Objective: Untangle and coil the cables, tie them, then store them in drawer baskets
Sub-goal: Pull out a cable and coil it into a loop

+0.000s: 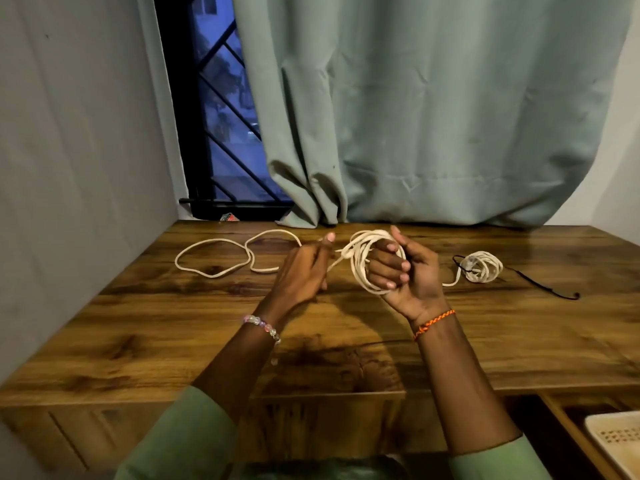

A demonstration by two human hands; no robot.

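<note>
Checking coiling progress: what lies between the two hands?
In the head view, a short taut stretch of cream cable runs from left hand to right hand.

a cream cable (360, 261) is partly wound into a coil of several loops, raised above the wooden table; its loose tail (221, 258) lies in slack curves on the tabletop to the left. a second coiled cream cable (483, 266) (already bundled, with a thin black tie (540, 282) trailing from it) rests flat to the right.
</note>
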